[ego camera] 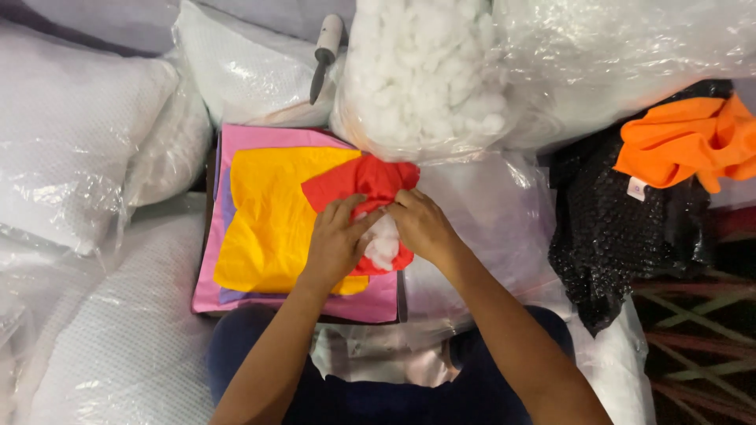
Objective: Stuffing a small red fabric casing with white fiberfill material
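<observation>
Both hands, left hand [335,240] and right hand [421,228], pinch the red cloth cover [362,185] between them, white stuffing [383,245] showing under the fingers; it looks light, soft, floppy, best gripped at its open edge.

Bright even overhead light, glare on the clear plastic bags [598,55], soft shadows, slight overall blur
</observation>
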